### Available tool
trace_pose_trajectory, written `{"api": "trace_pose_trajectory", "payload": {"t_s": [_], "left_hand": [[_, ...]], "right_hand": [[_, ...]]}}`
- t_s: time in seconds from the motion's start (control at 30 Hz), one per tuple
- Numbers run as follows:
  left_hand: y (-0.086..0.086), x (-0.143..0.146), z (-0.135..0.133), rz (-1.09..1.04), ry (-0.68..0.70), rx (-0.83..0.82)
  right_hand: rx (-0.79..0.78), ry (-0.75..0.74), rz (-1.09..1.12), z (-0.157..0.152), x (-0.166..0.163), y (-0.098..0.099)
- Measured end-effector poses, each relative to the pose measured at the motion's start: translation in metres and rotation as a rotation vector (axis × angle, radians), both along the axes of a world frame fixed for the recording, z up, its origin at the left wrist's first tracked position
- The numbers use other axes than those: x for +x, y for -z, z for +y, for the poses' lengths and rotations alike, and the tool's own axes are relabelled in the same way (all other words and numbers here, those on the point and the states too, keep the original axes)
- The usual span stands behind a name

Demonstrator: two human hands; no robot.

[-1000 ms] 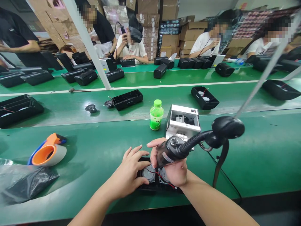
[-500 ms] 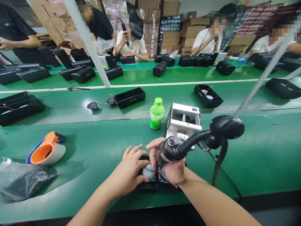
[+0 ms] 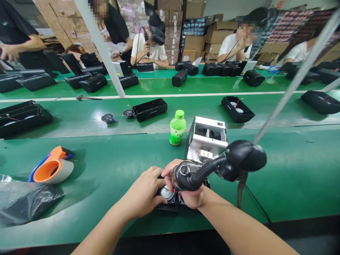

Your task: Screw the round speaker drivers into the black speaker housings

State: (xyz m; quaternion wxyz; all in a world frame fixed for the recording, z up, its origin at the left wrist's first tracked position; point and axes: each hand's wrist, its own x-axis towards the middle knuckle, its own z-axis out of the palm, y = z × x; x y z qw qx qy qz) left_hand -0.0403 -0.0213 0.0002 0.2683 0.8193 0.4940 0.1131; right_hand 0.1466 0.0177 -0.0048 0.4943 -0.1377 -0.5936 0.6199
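Note:
In the head view, a black speaker box lies on the near bench with round silver-backed speaker drivers and thin red wires inside. My left hand grips its left side, fingers curled over the far edge and thumb against a driver. An electric screwdriver is wrapped in my right hand over the box, its body slanting toward me. The hand and tool hide its tip and part of the box. Behind it stands a white screw feeder.
A green-capped bottle stands left of the feeder. Tape dispenser and plastic bag lie at left. Across the conveyor are open speaker boxes and a loose driver. A slanted pole rises at right; several people work opposite.
My right hand and the screwdriver have shifted slightly left and tilted. My left fingers have drawn together and curled over the box edge. Parts on the conveyor have moved a little right.

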Motion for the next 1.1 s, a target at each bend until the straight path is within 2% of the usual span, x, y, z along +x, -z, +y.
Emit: {"api": "trace_pose_trajectory", "payload": {"t_s": [0.27, 0.5, 0.9, 1.1], "left_hand": [[0.002, -0.002, 0.001, -0.019, 0.024, -0.028], [0.001, -0.003, -0.001, -0.040, 0.035, -0.015], [0.010, -0.007, 0.000, -0.065, 0.047, -0.051], [0.005, -0.003, 0.002, -0.034, 0.042, -0.057]], "right_hand": [[0.008, 0.017, 0.032, 0.003, 0.002, 0.010], [-0.010, 0.050, 0.065, 0.001, 0.011, 0.004], [-0.047, 0.037, 0.097, -0.002, 0.013, -0.011], [-0.041, 0.024, 0.094, 0.000, 0.011, 0.003]]}}
